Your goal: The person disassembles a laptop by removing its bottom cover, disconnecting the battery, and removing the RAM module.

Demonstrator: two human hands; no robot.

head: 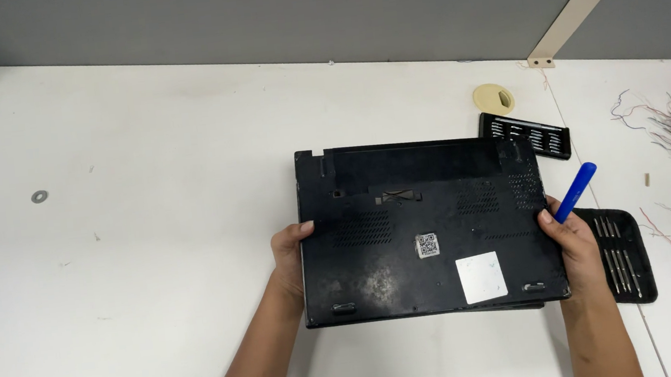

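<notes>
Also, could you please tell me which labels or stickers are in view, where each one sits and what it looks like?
Small square code sticker: middle of the black laptop underside, white with a black pattern.
Plain white square label: lower right of that underside, blank as far as can be seen.
Tiny white tag: top left corner edge.
No screens or packages show.

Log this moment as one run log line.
left hand: grips laptop left edge | right hand: laptop right edge, blue pry tool | laptop: underside up, white table

Two white stickers [481, 277] (laptop underside [404, 206])
</notes>
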